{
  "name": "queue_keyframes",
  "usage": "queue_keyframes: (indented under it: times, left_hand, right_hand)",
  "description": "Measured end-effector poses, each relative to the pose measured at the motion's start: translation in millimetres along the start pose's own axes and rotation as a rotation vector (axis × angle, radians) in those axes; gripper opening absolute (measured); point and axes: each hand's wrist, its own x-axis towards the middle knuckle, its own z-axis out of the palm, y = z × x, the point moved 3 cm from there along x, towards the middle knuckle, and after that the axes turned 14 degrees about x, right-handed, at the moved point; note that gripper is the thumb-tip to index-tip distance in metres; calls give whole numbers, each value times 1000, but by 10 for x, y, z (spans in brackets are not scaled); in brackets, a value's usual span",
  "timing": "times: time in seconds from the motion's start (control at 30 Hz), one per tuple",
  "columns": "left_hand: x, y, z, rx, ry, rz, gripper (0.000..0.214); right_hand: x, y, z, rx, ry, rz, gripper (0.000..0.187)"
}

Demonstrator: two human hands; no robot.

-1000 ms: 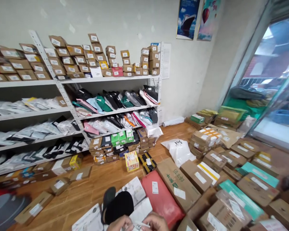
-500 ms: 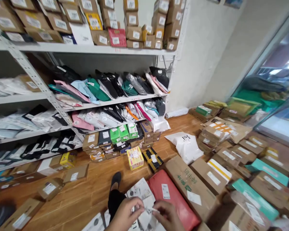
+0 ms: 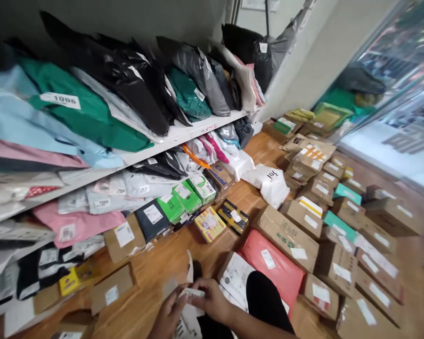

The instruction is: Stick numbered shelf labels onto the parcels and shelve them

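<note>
Both my hands are low in the middle of the view. My left hand (image 3: pixel 169 313) and my right hand (image 3: pixel 212 299) pinch a small white packet (image 3: pixel 191 293) between their fingertips, just above the wooden floor (image 3: pixel 155 263). A white mailer bag (image 3: pixel 189 315) hangs under the packet. My black-clad leg (image 3: pixel 265 301) lies to the right of the hands. A white labelled parcel (image 3: pixel 235 273) and a red mailer bag (image 3: pixel 279 268) lie just beyond my right hand.
White metal shelves (image 3: pixel 183 134) on the left hold soft mailer bags in black, green, grey and pink. Green boxes (image 3: pixel 187 195), a yellow box (image 3: pixel 209 223) and cardboard cartons (image 3: pixel 289 235) cover the floor to the right. A glass door (image 3: pixel 392 94) stands far right.
My view has dropped and swung closer to the shelves, so the top shelf of small boxes has left the picture. My hands have stayed together on the small white packet.
</note>
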Motion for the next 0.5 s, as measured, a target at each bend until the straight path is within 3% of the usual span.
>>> queue_keyframes:
  times: [0.1, 0.17, 0.3, 0.4, 0.5]
  left_hand:
    - [524, 21, -4, 11, -167, 39, 49]
    - [846, 3, 9, 85, -249, 58, 50]
    - [1438, -272, -19, 225, -327, 9, 45]
    - [1869, -594, -45, 345, -272, -47, 34]
    - [2345, -902, 37, 539, -233, -120, 25]
  right_hand:
    - [259, 97, -188, -21, 189, 21, 41]
    - [393, 176, -309, 4, 224, 36, 40]
    - [600, 434, -596, 188, 302, 154, 48]
    - [748, 747, -1045, 321, 550, 321, 63]
    - [960, 1086, -1755, 385, 805, 372, 64]
